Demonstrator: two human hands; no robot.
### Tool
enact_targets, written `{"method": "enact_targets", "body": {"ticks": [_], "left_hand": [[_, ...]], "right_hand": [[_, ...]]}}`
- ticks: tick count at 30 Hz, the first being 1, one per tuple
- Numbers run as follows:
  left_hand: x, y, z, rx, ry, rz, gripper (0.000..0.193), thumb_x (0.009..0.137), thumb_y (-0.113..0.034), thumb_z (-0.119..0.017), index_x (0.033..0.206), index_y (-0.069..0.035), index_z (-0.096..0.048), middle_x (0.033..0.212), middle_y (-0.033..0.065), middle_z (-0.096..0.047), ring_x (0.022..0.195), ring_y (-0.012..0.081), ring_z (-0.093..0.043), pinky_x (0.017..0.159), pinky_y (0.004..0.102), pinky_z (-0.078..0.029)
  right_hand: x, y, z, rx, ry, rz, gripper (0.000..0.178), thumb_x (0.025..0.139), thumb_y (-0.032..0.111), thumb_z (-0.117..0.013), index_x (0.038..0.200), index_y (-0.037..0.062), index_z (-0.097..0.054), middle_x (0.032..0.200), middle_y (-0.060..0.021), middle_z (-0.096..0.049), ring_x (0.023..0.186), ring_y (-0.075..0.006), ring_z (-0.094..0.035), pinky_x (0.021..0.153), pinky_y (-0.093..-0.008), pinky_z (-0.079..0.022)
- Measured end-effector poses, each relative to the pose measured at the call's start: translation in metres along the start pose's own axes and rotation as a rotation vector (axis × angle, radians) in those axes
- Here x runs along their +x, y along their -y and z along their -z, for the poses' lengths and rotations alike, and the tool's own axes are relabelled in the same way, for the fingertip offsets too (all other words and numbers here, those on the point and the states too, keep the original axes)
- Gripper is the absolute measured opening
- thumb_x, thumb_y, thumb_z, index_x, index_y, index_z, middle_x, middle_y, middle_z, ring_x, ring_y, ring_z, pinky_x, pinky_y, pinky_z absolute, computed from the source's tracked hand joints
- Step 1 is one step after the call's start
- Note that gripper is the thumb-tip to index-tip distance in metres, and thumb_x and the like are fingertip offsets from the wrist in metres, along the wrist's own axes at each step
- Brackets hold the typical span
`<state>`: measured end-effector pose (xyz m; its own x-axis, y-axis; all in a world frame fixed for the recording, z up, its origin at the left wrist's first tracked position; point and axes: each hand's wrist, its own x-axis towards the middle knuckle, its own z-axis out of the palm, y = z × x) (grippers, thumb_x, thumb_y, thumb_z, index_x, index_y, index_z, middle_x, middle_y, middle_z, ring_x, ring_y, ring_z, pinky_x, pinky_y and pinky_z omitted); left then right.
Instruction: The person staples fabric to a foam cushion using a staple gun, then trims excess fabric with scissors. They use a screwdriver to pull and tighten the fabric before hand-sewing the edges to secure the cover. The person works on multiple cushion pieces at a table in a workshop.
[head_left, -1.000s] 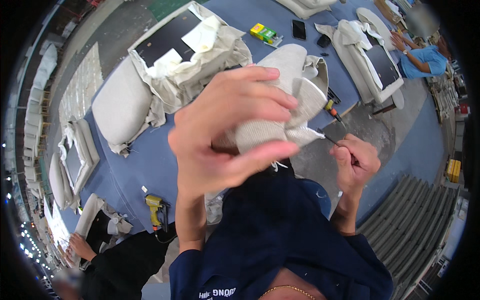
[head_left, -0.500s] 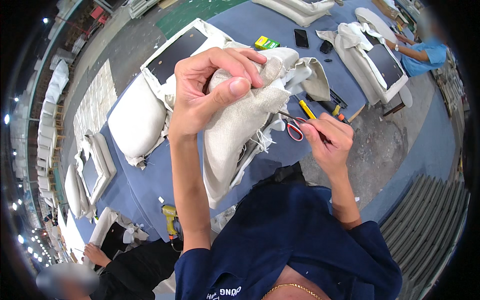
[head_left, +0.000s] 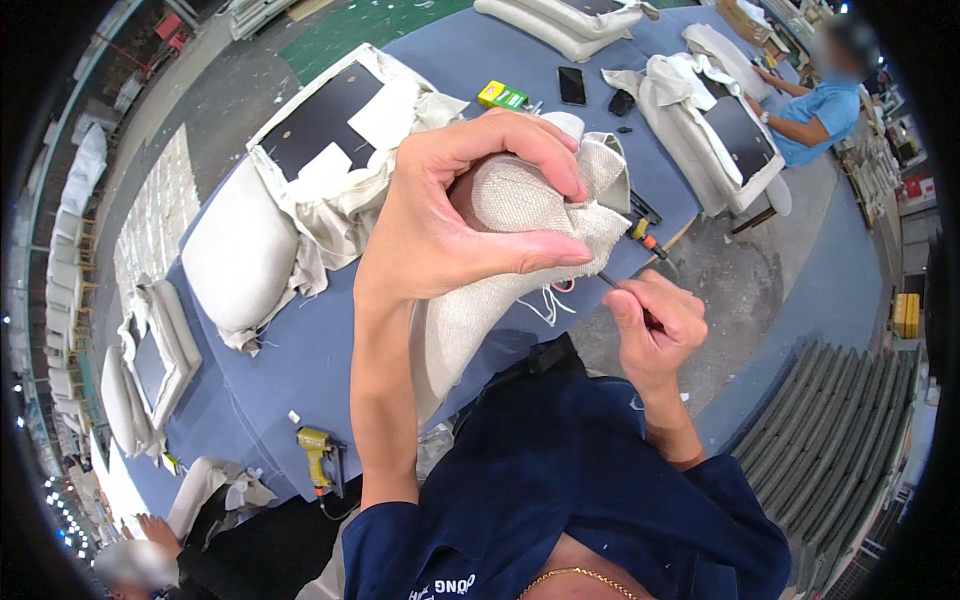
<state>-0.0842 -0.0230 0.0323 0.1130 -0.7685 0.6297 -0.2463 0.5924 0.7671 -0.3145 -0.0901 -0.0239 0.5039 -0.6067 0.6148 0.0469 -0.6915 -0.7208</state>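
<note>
A beige fabric-covered cushion (head_left: 465, 325) is held up in front of me, with loose white threads (head_left: 548, 305) hanging from its edge. My left hand (head_left: 430, 215) curves around its upper corner, thumb and fingers pinching a fold of the fabric. In my right hand (head_left: 660, 325), closed in a fist, is a thin dark pointed tool (head_left: 607, 280). Its shaft reaches the cushion's edge just under my left thumb; its tip is hidden there. Most of the handle is hidden in my fist, so its exact kind does not show.
On the blue-covered table lie an upholstered panel (head_left: 310, 125), a cream cushion (head_left: 240, 250), a phone (head_left: 572, 86), a yellow-green box (head_left: 502, 95) and a yellow staple gun (head_left: 320, 455). One person (head_left: 815, 110) works at the far right, another (head_left: 260, 545) at lower left. Grey ribbed pieces (head_left: 825, 450) stand at right.
My left hand has turned and shifted right, its thumb now stretched along the cushion's edge. The cushion corner has moved right with it. My right hand sits slightly lower, still gripping the tool.
</note>
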Motion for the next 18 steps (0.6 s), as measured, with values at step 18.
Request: {"method": "enact_targets", "body": {"ticks": [18], "left_hand": [[0.01, 0.003, -0.036, -0.026, -0.029, 0.05, 0.037, 0.059, 0.002, -0.09, 0.09, -0.002, -0.07, 0.09, 0.0085, -0.073, 0.101, 0.0249, -0.067, 0.101, 0.0416, -0.048]], "right_hand": [[0.008, 0.012, 0.013, 0.065, 0.21, -0.157, 0.019, 0.089, 0.011, -0.076, 0.079, -0.0039, -0.07, 0.06, -0.0066, -0.058, 0.05, -0.0162, -0.055, 0.047, -0.0292, -0.038]]}}
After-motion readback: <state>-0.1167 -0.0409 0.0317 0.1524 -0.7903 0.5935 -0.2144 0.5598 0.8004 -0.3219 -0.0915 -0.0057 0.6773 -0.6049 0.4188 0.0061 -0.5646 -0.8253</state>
